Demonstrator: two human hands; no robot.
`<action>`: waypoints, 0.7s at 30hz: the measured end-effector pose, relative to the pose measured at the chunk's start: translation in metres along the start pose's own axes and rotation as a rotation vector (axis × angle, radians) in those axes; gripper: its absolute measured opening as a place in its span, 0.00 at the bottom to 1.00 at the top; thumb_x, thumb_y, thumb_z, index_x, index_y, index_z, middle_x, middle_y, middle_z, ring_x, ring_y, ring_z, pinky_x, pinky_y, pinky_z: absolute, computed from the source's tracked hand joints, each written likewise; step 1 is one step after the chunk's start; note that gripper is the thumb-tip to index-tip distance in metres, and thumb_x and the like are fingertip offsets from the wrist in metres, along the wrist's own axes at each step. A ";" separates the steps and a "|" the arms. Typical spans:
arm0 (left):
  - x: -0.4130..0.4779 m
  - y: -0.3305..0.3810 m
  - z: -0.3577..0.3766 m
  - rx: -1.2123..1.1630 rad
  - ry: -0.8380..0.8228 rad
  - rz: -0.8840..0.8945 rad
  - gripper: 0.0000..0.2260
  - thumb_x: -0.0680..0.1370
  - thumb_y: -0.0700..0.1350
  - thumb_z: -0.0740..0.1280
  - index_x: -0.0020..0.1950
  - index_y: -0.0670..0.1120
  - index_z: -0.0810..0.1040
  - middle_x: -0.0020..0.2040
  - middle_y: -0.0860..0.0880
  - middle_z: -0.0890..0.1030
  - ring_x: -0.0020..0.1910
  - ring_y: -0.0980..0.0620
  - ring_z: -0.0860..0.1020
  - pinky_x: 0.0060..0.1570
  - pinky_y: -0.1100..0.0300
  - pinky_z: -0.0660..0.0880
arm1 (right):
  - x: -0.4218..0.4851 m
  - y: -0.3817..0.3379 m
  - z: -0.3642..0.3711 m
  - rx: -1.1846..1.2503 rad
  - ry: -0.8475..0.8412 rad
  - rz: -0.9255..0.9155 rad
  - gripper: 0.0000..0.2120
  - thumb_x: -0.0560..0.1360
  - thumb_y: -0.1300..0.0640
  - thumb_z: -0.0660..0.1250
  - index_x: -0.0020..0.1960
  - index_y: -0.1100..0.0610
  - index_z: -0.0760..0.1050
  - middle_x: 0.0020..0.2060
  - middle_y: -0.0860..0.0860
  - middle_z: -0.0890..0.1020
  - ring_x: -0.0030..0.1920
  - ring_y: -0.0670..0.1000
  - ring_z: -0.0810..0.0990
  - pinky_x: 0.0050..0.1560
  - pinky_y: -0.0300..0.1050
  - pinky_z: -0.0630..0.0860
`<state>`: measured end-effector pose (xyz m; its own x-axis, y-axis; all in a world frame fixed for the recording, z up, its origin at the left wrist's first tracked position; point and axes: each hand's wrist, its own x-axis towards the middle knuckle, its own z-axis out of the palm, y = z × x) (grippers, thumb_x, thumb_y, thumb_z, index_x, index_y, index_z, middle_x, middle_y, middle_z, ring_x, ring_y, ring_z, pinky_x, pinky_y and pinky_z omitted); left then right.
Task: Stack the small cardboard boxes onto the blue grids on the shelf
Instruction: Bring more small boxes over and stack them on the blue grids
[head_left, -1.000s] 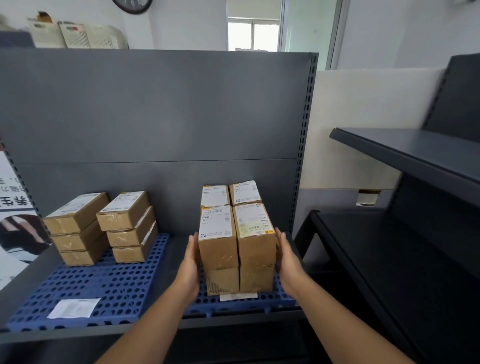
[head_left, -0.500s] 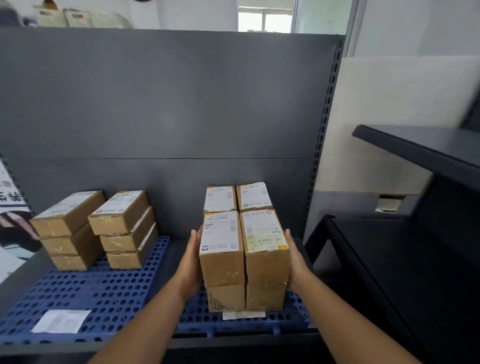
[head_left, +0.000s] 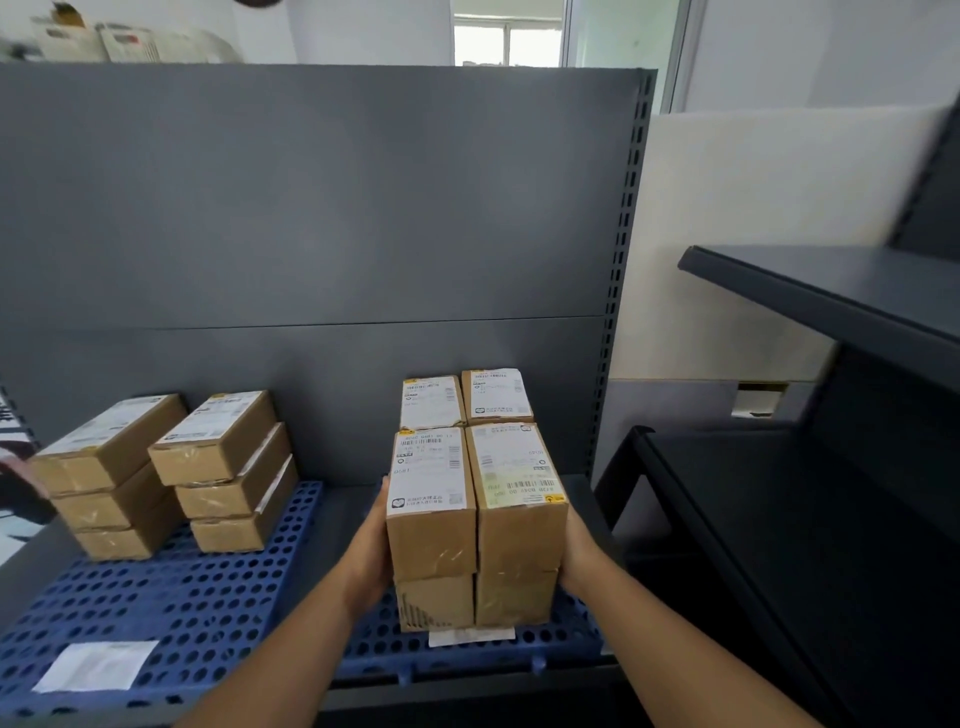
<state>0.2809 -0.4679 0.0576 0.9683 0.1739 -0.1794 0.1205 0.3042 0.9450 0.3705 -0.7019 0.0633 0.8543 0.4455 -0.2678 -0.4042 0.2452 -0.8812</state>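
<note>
Both hands clamped flat on a front block of boxes on the right grid (head_left: 566, 642): left hand (head_left: 370, 551) pressed palm-in against the left face of the left top box (head_left: 431, 499), right hand (head_left: 576, 551) against the right face of the right top box (head_left: 519, 499); fingers extended rather than curled, mostly hidden behind the cardboard. Squeeze from both sides likely meant to carry the pair as one unit and keep the labelled tops level. Two lower boxes (head_left: 472, 597) underneath, resting on the grid; whether the top pair is seated or a hair above them, cannot tell. Back pair (head_left: 465, 397) at 12 o'clock of the held block, close to the shelf back panel (head_left: 311, 234). Paper slip (head_left: 470, 635) poking out at 6 o'clock from under the block. Left grid (head_left: 171, 608) at 9 o'clock, carrying two stacks, three high each (head_left: 166, 478), set toward the rear, probably to leave front room; loose label (head_left: 96, 670) on its front. Side shelf (head_left: 779, 519) at 3 o'clock bare. Against one second ago: same grip, same box layout, hands slid slightly forward along the sides, block appearing larger and closer, view shifted down and left so the clock on the wall is nearly out of frame. Stacks on the left grid unchanged.
</note>
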 end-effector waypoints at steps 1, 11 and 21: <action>0.000 0.001 -0.001 0.004 -0.001 -0.001 0.19 0.81 0.64 0.56 0.64 0.59 0.78 0.63 0.46 0.81 0.62 0.44 0.79 0.51 0.50 0.80 | 0.000 -0.001 -0.001 -0.020 -0.004 -0.015 0.18 0.77 0.39 0.60 0.56 0.48 0.82 0.51 0.53 0.85 0.51 0.53 0.84 0.44 0.46 0.81; -0.022 0.016 0.002 0.143 0.025 0.052 0.25 0.74 0.72 0.56 0.63 0.62 0.79 0.63 0.53 0.81 0.62 0.50 0.79 0.65 0.44 0.70 | -0.009 -0.015 -0.003 -0.245 0.019 -0.174 0.28 0.68 0.25 0.62 0.66 0.30 0.68 0.68 0.46 0.74 0.69 0.53 0.70 0.70 0.64 0.64; -0.063 0.035 -0.008 0.244 0.007 0.235 0.29 0.72 0.72 0.61 0.72 0.69 0.63 0.76 0.57 0.65 0.75 0.50 0.63 0.74 0.40 0.56 | -0.056 -0.028 -0.002 -0.273 0.010 -0.319 0.24 0.67 0.28 0.62 0.62 0.28 0.69 0.70 0.45 0.71 0.68 0.50 0.70 0.70 0.60 0.65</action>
<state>0.2221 -0.4606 0.0997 0.9743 0.2198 0.0499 -0.0561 0.0219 0.9982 0.3343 -0.7353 0.1020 0.9264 0.3750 0.0329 -0.0182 0.1319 -0.9911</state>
